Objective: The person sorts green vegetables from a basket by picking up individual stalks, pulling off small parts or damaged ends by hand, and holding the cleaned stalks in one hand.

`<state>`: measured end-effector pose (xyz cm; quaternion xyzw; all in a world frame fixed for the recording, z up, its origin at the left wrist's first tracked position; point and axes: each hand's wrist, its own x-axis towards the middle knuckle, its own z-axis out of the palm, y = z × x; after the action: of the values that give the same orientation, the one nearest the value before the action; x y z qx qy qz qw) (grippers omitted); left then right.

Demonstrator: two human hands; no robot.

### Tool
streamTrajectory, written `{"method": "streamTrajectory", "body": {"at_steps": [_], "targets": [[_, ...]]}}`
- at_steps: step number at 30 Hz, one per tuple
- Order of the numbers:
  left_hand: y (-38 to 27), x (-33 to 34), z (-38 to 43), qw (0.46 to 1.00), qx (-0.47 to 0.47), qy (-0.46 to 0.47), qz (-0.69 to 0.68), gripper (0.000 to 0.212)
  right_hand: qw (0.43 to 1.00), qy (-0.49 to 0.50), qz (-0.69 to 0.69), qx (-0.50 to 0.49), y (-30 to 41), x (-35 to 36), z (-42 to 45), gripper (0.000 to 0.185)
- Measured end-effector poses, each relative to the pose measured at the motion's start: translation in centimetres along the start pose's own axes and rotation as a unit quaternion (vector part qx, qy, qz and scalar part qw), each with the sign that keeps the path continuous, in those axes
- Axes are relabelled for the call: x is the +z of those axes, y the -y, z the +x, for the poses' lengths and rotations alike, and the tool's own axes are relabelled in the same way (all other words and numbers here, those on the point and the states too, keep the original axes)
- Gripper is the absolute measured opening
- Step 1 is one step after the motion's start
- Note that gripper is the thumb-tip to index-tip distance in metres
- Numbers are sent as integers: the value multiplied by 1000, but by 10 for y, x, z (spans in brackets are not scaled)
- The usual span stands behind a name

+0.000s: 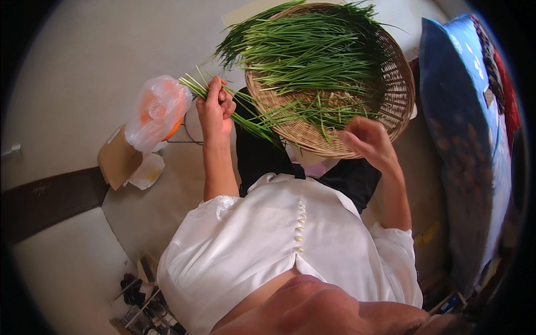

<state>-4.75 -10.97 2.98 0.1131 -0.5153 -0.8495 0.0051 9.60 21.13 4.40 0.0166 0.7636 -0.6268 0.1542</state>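
My left hand (pixel 217 102) grips a thin bunch of green stems (pixel 251 123), which look like garlic chives. Their pale ends stick out to the left of the fist, and the green ends trail over the basket's near-left rim. A round wicker basket (pixel 395 79) sits before my knees. Across its far side lies a thick layer of chives (pixel 310 50), spilling over the left rim. Loose, scattered stems (pixel 328 111) rest on the near part of the woven bottom. Above the near-right rim, my right hand (pixel 370 140) is slightly blurred, thumb apart from curled fingers, with nothing visible in it.
Left of my left hand is a clear plastic bag (pixel 157 111) with something orange inside, above a cardboard box (pixel 119 157). A blue patterned cloth item (pixel 460 138) stands close on the right. Assorted items (pixel 146 310) lie at lower left.
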Motion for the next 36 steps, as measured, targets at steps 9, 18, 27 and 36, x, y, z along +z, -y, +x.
{"method": "streamTrajectory", "body": {"at_steps": [9, 18, 27, 36], "targets": [[15, 37, -36, 983, -57, 159, 77, 22, 968, 133, 188, -96, 28, 82, 97, 32], [27, 24, -19, 987, -49, 150, -18, 23, 969, 122, 213, 35, 7, 82, 73, 29], [25, 33, -21, 998, -20, 63, -17, 23, 968, 149, 192, 68, -12, 80, 32, 30], [14, 26, -21, 995, -15, 89, -54, 29, 976, 121, 138, 113, -26, 73, -10, 35]]}}
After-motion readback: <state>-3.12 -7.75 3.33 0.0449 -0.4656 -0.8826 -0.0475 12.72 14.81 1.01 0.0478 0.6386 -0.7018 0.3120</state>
